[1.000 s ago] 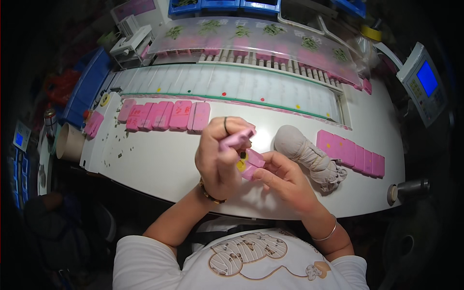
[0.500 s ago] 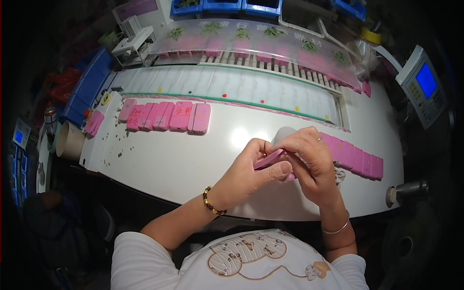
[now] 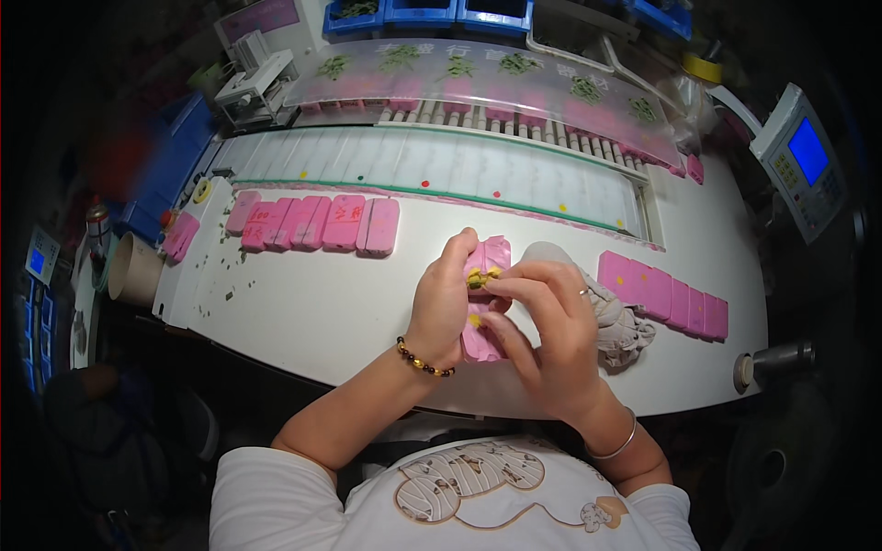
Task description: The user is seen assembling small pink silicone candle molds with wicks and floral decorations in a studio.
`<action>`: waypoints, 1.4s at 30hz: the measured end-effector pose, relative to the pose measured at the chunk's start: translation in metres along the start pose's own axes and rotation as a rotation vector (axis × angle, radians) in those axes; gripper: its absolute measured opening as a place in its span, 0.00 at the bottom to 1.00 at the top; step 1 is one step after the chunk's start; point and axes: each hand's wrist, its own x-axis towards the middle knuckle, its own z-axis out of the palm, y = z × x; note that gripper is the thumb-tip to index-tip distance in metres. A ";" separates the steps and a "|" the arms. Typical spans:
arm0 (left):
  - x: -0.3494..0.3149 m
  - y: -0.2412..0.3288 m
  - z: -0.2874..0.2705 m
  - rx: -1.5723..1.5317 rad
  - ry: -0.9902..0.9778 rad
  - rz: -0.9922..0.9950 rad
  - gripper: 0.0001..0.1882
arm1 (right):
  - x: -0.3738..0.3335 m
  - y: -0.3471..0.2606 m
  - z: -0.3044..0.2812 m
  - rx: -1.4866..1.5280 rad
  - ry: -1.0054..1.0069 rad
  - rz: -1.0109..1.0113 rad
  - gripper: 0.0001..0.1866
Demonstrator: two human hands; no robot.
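A pink rubber mould (image 3: 487, 344) is spread apart in front of me, with yellow patches on its inner faces. My left hand (image 3: 441, 298) is closed around its left side, the thumb pointing up along the edge. My right hand (image 3: 556, 335) grips its right side, index fingertip at the upper yellow patch and thumb on the lower flap. Whether the yellow is a loose piece or a marking, I cannot tell. Close by my right hand lies a crumpled grey cloth (image 3: 617, 321), beside a pale rounded thing (image 3: 547, 251).
Pink blocks stand in a row at the left (image 3: 344, 220), and others lie at the right (image 3: 661, 289). Behind them runs a long glass-edged tray (image 3: 413, 165) with coloured dots. Rollers, a clear cover (image 3: 551, 83) bearing green bits, and a blue-screened control panel (image 3: 808, 151) surround the table.
The pink mould has turned and opened outward, showing yellow patches inside. My right hand has shifted down and left, uncovering the grey cloth.
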 end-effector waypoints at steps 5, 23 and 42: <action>0.004 -0.009 0.005 0.108 0.078 0.125 0.19 | 0.009 0.005 0.000 -0.017 -0.032 0.016 0.12; 0.014 0.015 -0.014 0.063 0.082 0.161 0.24 | -0.009 0.043 -0.034 -0.366 -0.373 0.136 0.38; 0.006 0.011 -0.004 0.340 0.082 0.259 0.28 | 0.029 -0.009 -0.052 -0.415 -0.188 -0.249 0.30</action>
